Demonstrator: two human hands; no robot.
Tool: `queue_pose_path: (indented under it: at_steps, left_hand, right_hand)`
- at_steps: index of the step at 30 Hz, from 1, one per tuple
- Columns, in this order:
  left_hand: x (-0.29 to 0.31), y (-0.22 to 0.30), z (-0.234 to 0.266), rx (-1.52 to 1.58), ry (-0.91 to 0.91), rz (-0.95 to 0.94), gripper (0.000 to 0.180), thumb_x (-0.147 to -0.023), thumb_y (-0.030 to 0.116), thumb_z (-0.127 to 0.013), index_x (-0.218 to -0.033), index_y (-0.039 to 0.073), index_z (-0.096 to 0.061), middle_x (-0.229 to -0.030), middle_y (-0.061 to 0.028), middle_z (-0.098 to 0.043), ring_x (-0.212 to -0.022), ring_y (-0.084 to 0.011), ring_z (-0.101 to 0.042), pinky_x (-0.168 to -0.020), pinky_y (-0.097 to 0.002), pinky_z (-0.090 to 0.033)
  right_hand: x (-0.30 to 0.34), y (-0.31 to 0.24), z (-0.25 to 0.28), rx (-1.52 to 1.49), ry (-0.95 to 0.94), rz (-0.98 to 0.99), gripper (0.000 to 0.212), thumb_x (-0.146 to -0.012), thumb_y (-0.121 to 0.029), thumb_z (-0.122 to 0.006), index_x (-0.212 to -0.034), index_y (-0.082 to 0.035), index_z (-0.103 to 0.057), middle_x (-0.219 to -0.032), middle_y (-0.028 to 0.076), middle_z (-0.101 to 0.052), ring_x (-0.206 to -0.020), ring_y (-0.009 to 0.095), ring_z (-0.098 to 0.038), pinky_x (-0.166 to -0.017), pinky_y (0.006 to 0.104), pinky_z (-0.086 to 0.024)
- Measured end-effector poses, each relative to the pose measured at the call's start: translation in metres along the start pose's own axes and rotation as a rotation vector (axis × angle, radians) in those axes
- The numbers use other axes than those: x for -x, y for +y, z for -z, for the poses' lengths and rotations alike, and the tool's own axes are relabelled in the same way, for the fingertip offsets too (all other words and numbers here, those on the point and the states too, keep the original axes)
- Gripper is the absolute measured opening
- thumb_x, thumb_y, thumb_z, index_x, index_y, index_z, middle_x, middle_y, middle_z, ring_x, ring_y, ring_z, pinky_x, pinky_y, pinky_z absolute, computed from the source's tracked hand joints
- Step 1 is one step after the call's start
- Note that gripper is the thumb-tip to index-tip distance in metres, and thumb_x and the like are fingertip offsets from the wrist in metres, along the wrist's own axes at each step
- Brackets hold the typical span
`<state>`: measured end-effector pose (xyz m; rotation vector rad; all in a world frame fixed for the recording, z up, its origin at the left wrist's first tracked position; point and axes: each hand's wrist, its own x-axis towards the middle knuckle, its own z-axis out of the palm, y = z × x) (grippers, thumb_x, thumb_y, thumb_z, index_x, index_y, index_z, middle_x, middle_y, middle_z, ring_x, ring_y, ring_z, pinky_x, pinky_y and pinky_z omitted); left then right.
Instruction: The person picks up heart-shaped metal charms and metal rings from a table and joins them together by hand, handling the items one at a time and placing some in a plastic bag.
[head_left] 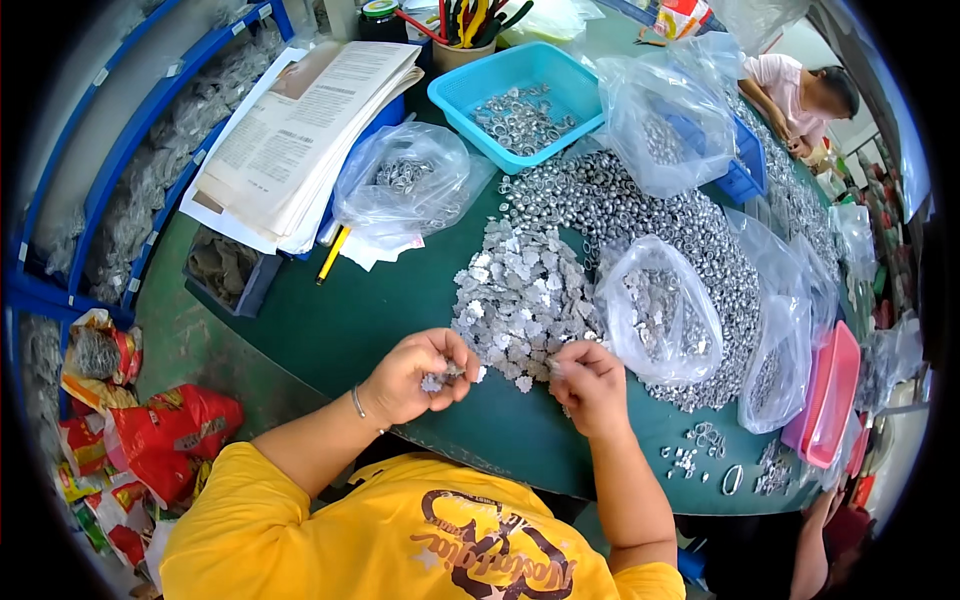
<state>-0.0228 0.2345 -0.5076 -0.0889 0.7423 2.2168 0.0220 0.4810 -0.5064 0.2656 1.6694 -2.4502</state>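
A heap of flat, silver-grey flower-shaped metal pieces (525, 290) lies on the green tabletop in front of me. At its near left edge my left hand (420, 376) is closed, with several metal pieces (440, 379) showing between its fingers. To the right, my right hand (590, 388) pinches at the heap's near edge; a small grey bit shows at its fingertips, though its shape is hard to make out. Behind and to the right spreads a larger pile of small, round, ring-like metal parts (715, 260). An open clear plastic bag (660, 310) of metal pieces rests between the piles.
A turquoise basket (455, 95) of metal parts stands at the back. Papers (310, 130), a bag of parts (400, 185) and a yellow pencil (333, 255) lie left. Pink trays (832, 395) sit at the right edge. Another person (795, 95) works at far right.
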Motion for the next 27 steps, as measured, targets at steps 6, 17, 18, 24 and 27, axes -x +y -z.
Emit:
queue_pose_path:
  at_steps: [6,17,18,24,27]
  left_hand:
    - [-0.019,-0.008,-0.003,-1.235,0.136,-0.48,0.01,-0.079,0.002,-0.07,-0.087,0.003,-0.065,-0.074,-0.0066,-0.059,-0.059,-0.0179,-0.057,-0.051,-0.0279,-0.044]
    - [-0.022,-0.023,0.001,-1.601,0.156,-0.663,0.007,-0.077,0.006,-0.072,-0.083,0.005,-0.069,-0.076,-0.0082,-0.06,-0.07,-0.0254,-0.062,-0.061,-0.0322,-0.05]
    - [-0.021,-0.023,0.002,-1.546,0.162,-0.627,0.006,-0.077,0.006,-0.072,-0.083,0.005,-0.069,-0.076,-0.0083,-0.06,-0.069,-0.0248,-0.062,-0.061,-0.0316,-0.05]
    - [0.0,-0.014,-0.003,-1.55,-0.066,-0.47,0.004,-0.079,0.01,-0.069,-0.081,0.006,-0.069,-0.077,-0.0082,-0.061,-0.07,-0.0257,-0.063,-0.063,-0.0341,-0.051]
    - [0.009,-0.018,0.004,-1.74,-0.159,-0.448,0.008,-0.081,0.014,-0.069,-0.081,0.006,-0.069,-0.079,-0.0084,-0.062,-0.074,-0.0254,-0.064,-0.067,-0.0351,-0.053]
  right_hand:
    - [-0.004,0.005,-0.017,0.666,0.084,0.098,0.009,-0.081,-0.004,-0.069,-0.089,0.0,-0.067,-0.069,0.004,-0.063,-0.058,0.014,-0.059,-0.053,0.0265,-0.046]
    - [-0.003,0.014,-0.035,1.609,0.036,0.618,0.019,-0.082,-0.01,-0.064,-0.1,-0.006,-0.064,-0.072,0.007,-0.059,-0.06,0.025,-0.064,-0.049,0.0355,-0.051]
    - [-0.003,0.014,-0.035,1.569,0.05,0.61,0.017,-0.082,-0.01,-0.064,-0.099,-0.006,-0.065,-0.072,0.008,-0.06,-0.061,0.026,-0.064,-0.05,0.0363,-0.051]
    - [0.008,0.008,-0.024,1.175,-0.01,0.335,0.007,-0.083,-0.012,-0.065,-0.085,-0.007,-0.069,-0.079,0.015,-0.066,-0.066,0.034,-0.065,-0.06,0.0421,-0.054]
    - [0.022,0.013,-0.02,1.308,-0.071,0.266,0.011,-0.081,-0.015,-0.069,-0.088,-0.006,-0.069,-0.08,0.015,-0.066,-0.071,0.035,-0.066,-0.064,0.0417,-0.054]
